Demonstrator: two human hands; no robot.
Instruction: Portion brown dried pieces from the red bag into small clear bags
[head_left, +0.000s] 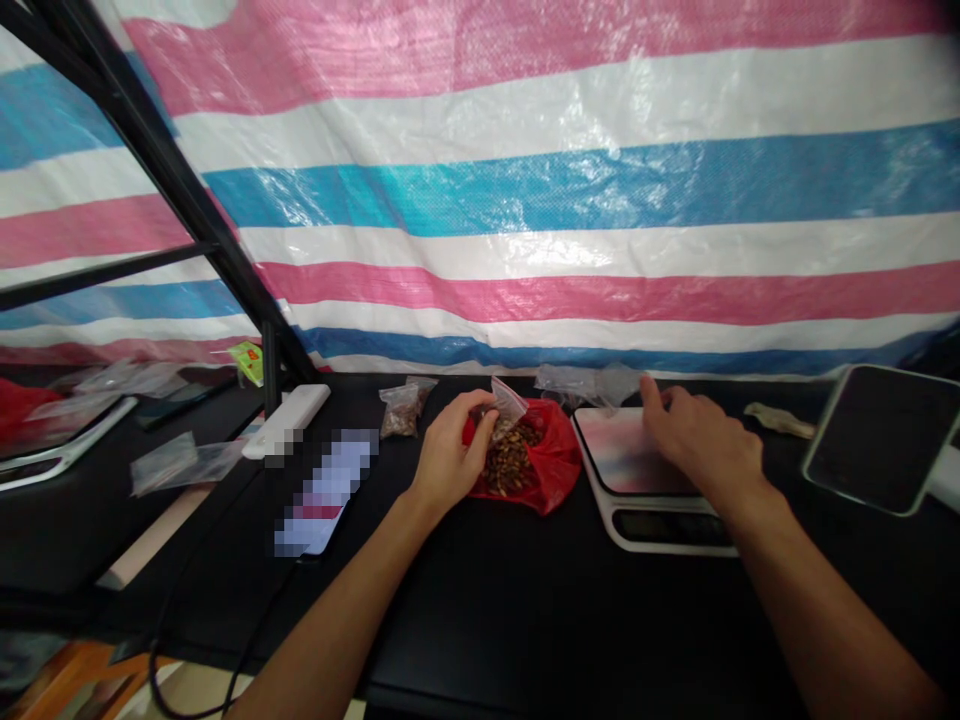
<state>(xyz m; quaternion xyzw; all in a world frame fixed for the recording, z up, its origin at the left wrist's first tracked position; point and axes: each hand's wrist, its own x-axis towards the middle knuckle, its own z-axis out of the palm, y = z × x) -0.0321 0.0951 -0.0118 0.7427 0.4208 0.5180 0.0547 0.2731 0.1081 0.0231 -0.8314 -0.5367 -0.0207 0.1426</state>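
My left hand (pixel 454 440) is closed, pinching a small clear zip bag (pixel 510 402) with a red edge. It holds the bag over an open red plastic bag (pixel 559 465) with many small brown seed-like pieces (pixel 514 462) inside. My right hand (pixel 701 438) hovers above the right side of a white kitchen scale (pixel 600 510) with a shiny plate. Its thumb stands apart from the other fingers, which are partly hidden, and no held thing shows. Just beyond its thumb lie clear plastic bags (pixel 574 380).
Left of my left hand are a small filled zip bag (pixel 401 415), a lit phone (pixel 330 495) and a white power strip (pixel 289 420). A dark-screened device (pixel 885 440) leans at the right. A black metal frame (pixel 187 210) and striped tarp (pixel 570 190) bound the black table (pixel 480 620).
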